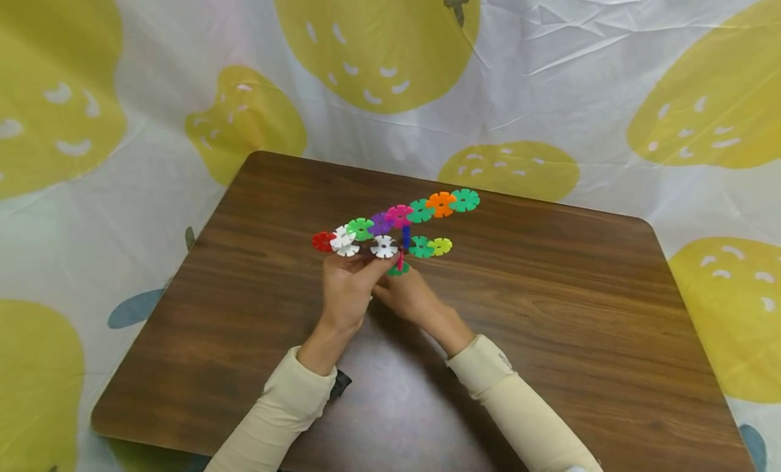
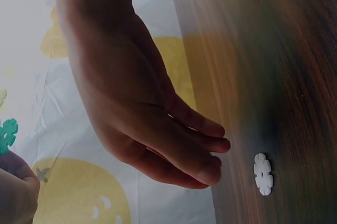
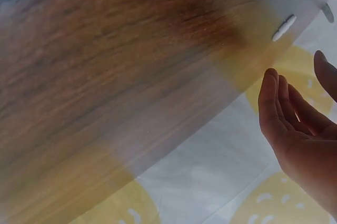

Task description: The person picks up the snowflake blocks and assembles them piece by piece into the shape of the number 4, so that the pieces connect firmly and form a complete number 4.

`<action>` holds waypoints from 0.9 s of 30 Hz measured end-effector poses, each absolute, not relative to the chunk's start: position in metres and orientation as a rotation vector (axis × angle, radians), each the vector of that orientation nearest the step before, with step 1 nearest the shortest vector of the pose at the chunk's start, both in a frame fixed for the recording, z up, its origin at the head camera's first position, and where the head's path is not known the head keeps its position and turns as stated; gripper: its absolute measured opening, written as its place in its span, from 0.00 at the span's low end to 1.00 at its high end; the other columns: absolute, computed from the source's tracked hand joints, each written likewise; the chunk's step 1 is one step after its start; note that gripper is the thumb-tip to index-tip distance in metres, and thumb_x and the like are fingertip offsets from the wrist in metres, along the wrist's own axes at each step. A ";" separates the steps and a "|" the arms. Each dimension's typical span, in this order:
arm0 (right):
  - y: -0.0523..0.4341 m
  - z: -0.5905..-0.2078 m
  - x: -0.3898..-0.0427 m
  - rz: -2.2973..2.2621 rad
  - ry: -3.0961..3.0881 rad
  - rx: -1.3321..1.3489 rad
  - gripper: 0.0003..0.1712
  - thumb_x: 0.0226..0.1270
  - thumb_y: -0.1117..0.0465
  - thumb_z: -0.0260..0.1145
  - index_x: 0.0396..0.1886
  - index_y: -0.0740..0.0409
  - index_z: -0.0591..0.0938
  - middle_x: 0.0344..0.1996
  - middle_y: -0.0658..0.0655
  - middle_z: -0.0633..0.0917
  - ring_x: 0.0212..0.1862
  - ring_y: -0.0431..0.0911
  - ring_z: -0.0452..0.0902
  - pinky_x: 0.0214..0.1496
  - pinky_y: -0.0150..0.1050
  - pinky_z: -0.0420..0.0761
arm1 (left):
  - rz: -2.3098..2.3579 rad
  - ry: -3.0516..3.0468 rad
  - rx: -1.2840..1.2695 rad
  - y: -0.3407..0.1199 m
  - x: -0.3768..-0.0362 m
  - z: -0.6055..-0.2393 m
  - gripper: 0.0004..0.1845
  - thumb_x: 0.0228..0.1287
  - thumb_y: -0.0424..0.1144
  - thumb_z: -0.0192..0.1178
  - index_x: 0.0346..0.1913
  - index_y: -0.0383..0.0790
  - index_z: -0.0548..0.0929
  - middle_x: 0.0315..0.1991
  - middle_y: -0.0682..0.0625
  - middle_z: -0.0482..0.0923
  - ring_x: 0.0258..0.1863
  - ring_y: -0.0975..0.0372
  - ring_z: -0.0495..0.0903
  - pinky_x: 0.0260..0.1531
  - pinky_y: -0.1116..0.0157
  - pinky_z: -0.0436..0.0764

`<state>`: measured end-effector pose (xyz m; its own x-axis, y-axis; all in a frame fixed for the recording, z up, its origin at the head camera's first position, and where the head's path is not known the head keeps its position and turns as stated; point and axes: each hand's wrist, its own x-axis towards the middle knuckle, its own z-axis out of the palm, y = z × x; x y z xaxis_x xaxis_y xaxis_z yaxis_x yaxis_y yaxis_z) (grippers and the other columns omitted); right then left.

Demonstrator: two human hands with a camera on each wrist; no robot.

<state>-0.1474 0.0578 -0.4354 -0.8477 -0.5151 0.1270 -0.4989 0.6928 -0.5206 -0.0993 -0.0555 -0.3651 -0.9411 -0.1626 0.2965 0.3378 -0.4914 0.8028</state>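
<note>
My left hand [image 1: 346, 289] holds up a build of interlocking plastic flower discs [image 1: 399, 216], its thumb at a pink disc near the middle. Red, white, green, purple, orange and yellow discs form an upper slanted row and a lower row, with a blue disc edge-on between them. In the left wrist view, the left hand [image 2: 18, 192] shows at the edge, below a teal disc. My right hand [image 1: 421, 299] reaches beneath the build. Its fingers are loosely bent and apart from a loose white disc [image 2: 263, 174] on the table. Thumb and fingers stand apart in the right wrist view.
The brown wood-grain table [image 1: 561, 323] has rounded corners. Close around its far and side edges hangs a white curtain [image 1: 586, 65] with large yellow fruit prints. A small black object [image 1: 340, 384] shows beside the left cuff.
</note>
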 end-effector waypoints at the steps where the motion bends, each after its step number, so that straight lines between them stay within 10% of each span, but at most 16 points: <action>1: 0.057 -0.436 -0.148 -0.856 2.859 -0.870 0.25 0.61 0.52 0.62 0.57 0.52 0.72 0.46 0.52 0.82 0.50 0.45 0.77 0.56 0.39 0.76 | -2.472 -1.392 -0.257 -0.056 -0.099 -0.365 0.18 0.47 0.21 0.64 0.45 0.20 0.76 0.37 0.49 0.84 0.37 0.58 0.83 0.42 0.61 0.82; 27: 0.048 -0.448 -0.146 -0.636 2.857 -0.946 0.22 0.63 0.56 0.60 0.55 0.59 0.73 0.46 0.58 0.82 0.50 0.50 0.78 0.56 0.44 0.76 | -2.510 -1.354 -0.284 -0.056 -0.098 -0.367 0.15 0.48 0.18 0.61 0.42 0.20 0.77 0.36 0.48 0.84 0.36 0.58 0.83 0.42 0.58 0.82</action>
